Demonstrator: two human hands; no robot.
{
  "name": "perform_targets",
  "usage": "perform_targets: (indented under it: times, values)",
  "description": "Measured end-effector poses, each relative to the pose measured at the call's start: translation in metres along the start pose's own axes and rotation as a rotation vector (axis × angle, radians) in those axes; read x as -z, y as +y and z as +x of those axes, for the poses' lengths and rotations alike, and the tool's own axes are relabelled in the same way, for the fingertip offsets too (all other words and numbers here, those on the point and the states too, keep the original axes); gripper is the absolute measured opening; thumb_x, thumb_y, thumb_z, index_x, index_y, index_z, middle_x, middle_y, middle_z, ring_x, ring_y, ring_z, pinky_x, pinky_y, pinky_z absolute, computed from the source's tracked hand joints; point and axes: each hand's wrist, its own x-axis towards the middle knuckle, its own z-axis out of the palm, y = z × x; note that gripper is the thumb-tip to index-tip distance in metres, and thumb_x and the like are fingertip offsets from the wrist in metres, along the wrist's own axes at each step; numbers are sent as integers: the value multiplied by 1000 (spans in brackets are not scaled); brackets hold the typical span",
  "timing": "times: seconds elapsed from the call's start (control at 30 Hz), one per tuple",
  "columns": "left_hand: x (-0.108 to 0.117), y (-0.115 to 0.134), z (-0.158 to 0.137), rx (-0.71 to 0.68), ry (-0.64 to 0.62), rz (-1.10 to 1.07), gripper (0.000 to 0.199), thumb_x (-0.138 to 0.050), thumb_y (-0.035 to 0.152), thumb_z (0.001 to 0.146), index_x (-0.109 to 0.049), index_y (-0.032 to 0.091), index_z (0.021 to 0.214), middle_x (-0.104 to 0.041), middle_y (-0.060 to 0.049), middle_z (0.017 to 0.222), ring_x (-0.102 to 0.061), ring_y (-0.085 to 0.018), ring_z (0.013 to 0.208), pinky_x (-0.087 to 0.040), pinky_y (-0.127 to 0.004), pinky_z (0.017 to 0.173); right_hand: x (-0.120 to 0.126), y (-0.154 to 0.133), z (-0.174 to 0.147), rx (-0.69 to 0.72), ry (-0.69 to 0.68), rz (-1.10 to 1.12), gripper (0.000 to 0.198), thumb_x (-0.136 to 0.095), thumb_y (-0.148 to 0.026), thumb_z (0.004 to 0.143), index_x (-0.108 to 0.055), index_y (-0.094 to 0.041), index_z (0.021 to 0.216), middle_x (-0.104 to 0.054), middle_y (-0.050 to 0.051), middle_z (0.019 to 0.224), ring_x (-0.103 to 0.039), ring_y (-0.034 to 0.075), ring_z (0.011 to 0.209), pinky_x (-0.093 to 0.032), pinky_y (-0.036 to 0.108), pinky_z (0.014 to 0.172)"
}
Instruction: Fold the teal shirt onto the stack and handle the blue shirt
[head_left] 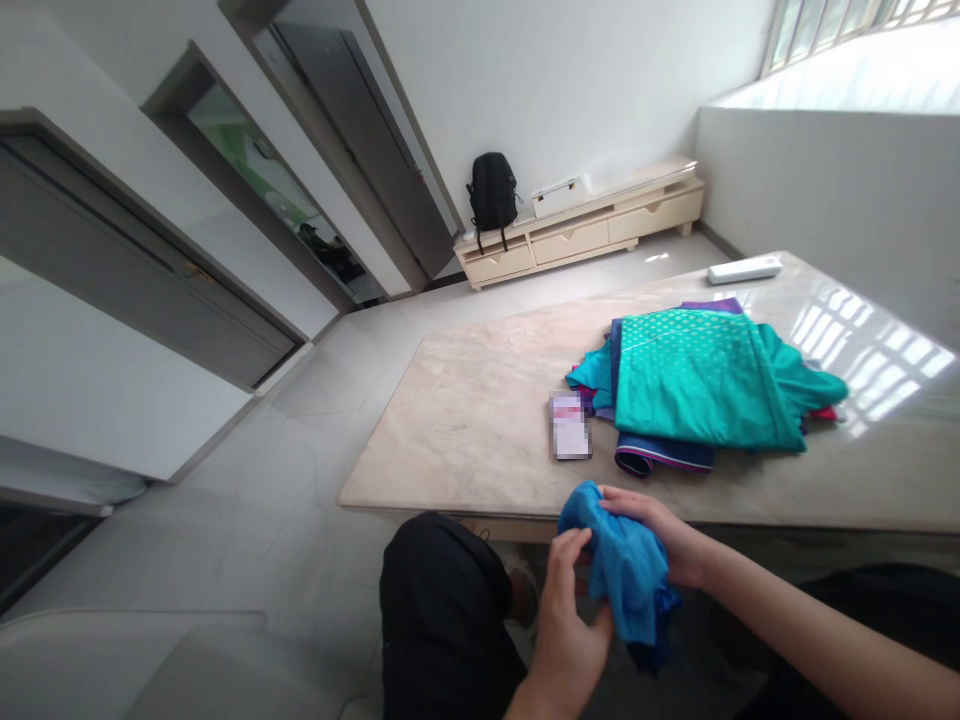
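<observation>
A bunched piece of blue cloth (pixel 626 570) hangs between my hands, just in front of the table's near edge and above my lap. My left hand (pixel 566 610) grips its left side, thumb and fingers curled into the fabric. On the upper right, my right hand (pixel 664 535) holds the cloth with its fingers at the top. A darker blue part (pixel 664 625) dangles below. What kind of garment it is I cannot tell. Beyond my hands lies a pile of folded clothes, with a teal patterned garment (pixel 697 380) on top and a navy one (pixel 667 452) sticking out below.
A phone (pixel 570 425), its screen blurred, lies left of the pile on the marble-topped table (pixel 465 430). A white oblong case (pixel 744 269) is at the table's far edge. Against the wall stands a low cabinet (pixel 570 243) bearing a black backpack (pixel 493 190) and a white box (pixel 557 198).
</observation>
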Motion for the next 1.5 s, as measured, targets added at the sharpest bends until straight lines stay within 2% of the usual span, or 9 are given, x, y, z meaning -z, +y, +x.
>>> perform_targets:
  times: [0.07,0.17,0.3,0.43,0.6,0.77,0.9,1.23,1.5]
  values:
    - [7,7,10,66,5,-61,18,-60,29,99,-70,20,111,-71,-10,109,-69,-23,97,-55,-29,80,3,1,1,7,-1,15,31,-79,-35,82,-67,-19,106,-70,3,94,-69,19,88,-56,31,84]
    - [22,15,23,119,-8,-69,30,-56,35,102,-69,18,82,-67,-3,79,-64,-17,77,-49,-25,76,9,4,4,9,4,1,31,-81,-35,81,-68,-18,104,-69,2,91,-68,17,84,-55,29,82]
    - [34,16,32,227,43,-139,34,-60,46,100,-70,17,84,-63,-2,74,-56,-14,71,-43,-22,67,14,8,9,4,36,-79,34,-82,-39,80,-68,-18,103,-69,1,88,-66,14,78,-52,26,77]
    - [45,18,44,451,262,-528,41,-76,56,86,-69,16,83,-60,1,73,-55,-12,68,-44,-20,65,14,1,8,44,47,-244,36,-81,-47,82,-69,-17,99,-72,2,92,-65,14,79,-49,24,74]
    - [62,34,55,705,374,-918,48,-97,41,63,-70,14,92,-70,-3,84,-64,-12,72,-51,-22,70,11,-17,-1,97,-107,-522,51,-80,-57,80,-73,-16,110,-74,6,101,-67,21,90,-49,28,78]
    - [62,45,52,658,260,-987,35,-91,36,75,-65,14,83,-60,3,71,-57,-7,65,-49,-18,67,8,-20,-11,132,-133,-949,68,-90,-46,65,-72,-20,125,-73,7,118,-66,31,108,-50,33,89]
    - [58,50,51,674,256,-1025,36,-92,36,74,-65,14,83,-61,2,72,-57,-8,66,-48,-18,66,5,-13,-12,200,-46,-1366,51,-77,-26,69,-74,-26,120,-74,4,114,-68,30,104,-47,34,88]
    - [88,82,43,656,153,-1082,37,-91,40,75,-64,15,74,-54,5,61,-49,-7,55,-41,-18,55,18,-3,-1,226,-21,-1575,20,-58,-14,75,-76,-22,81,-77,6,90,-72,25,85,-40,28,69]
    - [97,76,47,726,360,-1080,36,-97,34,64,-74,14,83,-69,2,69,-63,-12,61,-50,-23,63,13,0,-2,266,24,-1591,38,-51,-11,81,-74,-24,107,-75,6,110,-72,25,102,-46,29,83]
